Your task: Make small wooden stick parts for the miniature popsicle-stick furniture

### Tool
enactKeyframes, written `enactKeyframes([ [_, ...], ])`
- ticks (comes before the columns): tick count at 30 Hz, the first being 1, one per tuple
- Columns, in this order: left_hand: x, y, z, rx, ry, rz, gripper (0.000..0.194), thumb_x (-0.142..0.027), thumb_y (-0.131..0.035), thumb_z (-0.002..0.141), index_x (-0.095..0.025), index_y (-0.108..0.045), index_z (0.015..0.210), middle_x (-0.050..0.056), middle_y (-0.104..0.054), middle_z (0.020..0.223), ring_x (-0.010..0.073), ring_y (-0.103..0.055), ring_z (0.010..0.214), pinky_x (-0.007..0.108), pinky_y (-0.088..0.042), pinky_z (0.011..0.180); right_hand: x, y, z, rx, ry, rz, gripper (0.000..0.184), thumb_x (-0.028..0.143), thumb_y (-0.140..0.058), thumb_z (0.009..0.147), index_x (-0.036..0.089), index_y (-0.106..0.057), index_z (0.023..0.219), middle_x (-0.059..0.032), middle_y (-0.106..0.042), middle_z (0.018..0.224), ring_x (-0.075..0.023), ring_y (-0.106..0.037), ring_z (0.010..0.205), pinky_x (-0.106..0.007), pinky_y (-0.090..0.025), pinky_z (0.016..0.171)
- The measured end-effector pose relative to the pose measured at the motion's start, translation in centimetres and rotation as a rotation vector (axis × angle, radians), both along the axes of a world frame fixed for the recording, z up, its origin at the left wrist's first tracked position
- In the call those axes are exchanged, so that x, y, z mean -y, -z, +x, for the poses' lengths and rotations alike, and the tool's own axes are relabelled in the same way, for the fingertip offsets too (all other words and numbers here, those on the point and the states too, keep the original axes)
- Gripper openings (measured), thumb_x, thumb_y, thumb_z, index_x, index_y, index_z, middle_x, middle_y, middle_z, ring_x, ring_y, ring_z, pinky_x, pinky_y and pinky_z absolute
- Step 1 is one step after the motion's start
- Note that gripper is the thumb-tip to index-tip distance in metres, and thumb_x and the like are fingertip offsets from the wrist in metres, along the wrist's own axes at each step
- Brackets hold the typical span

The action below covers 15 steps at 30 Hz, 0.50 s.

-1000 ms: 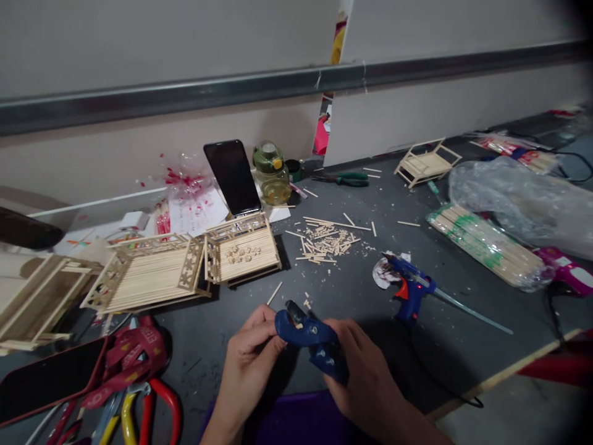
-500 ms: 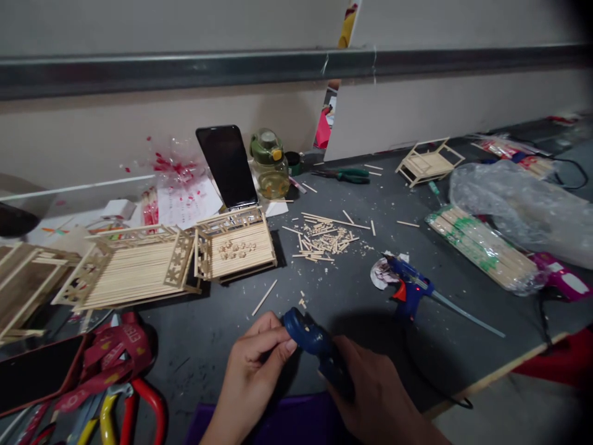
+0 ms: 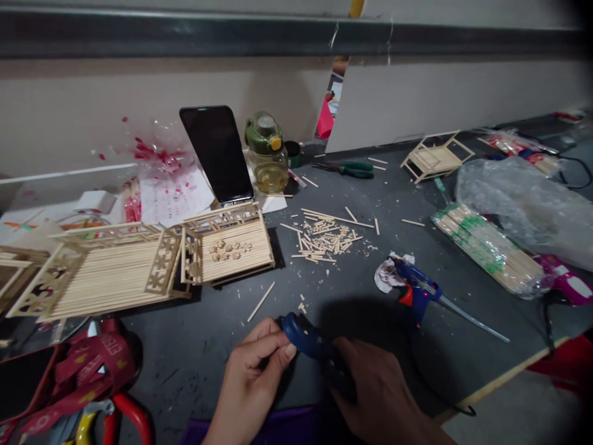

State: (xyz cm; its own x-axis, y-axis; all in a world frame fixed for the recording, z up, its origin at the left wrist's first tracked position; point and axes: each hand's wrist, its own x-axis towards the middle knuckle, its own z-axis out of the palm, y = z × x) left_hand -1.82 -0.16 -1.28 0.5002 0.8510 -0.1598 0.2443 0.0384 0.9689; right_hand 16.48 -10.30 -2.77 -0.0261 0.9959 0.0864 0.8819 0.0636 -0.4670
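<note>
My right hand (image 3: 377, 386) is wrapped round the handles of a blue hand cutter (image 3: 309, 339), whose rounded head points left. The fingertips of my left hand (image 3: 254, 374) are pinched together right against that head; what they hold is too small or hidden to make out. A thin wooden stick (image 3: 260, 301) lies on the dark worktop just beyond my left hand. Small stick offcuts (image 3: 302, 304) rest beyond the cutter. Farther back is a pile of short cut sticks and crumbs (image 3: 331, 238).
Left stand stick-built miniature furniture pieces (image 3: 111, 272), one bearing small wooden bits (image 3: 231, 250). A phone (image 3: 220, 154) leans by a green-lidded bottle (image 3: 267, 154). Right are a blue glue gun (image 3: 419, 287), bagged sticks (image 3: 486, 247) and a small stick chair (image 3: 438, 157). Red-handled pliers (image 3: 132, 417) lie front left.
The blue cutter has turned in my right hand, so the gap in its jaws no longer shows. My left fingers stay at its head. The view has tilted down, bringing the worktop higher.
</note>
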Motion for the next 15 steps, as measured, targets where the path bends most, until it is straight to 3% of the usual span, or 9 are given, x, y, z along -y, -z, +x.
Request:
enactKeyframes([
  [6, -0.52, 0.87, 0.18, -0.029, -0.051, -0.027, 0.028, -0.027, -0.060, 0.085, -0.017, -0.065, 0.060, 0.000, -0.045, 0.062, 0.0132, -0.046, 0.061, 0.021, -0.036, 0.055, -0.65, 0.57, -0.21, -0.027, -0.005, -0.160, 0.030, 0.020, -0.054, 0.073, 0.016, -0.052, 0.103, -0.0071, -0.068, 0.078, -0.0216, -0.063, 0.066, -0.030, -0.036, 0.061],
  [15, -0.63, 0.81, 0.36, -0.029, -0.065, -0.027, 0.025, -0.027, -0.061, 0.084, -0.018, -0.068, 0.061, 0.000, -0.047, 0.062, 0.0132, -0.046, 0.061, 0.021, -0.037, 0.054, -1.15, 0.05, -0.32, -0.058, 0.028, -0.368, 0.013, 0.019, -0.054, 0.071, 0.020, -0.054, 0.084, -0.0039, -0.063, 0.075, -0.0203, -0.058, 0.068, -0.029, -0.028, 0.060],
])
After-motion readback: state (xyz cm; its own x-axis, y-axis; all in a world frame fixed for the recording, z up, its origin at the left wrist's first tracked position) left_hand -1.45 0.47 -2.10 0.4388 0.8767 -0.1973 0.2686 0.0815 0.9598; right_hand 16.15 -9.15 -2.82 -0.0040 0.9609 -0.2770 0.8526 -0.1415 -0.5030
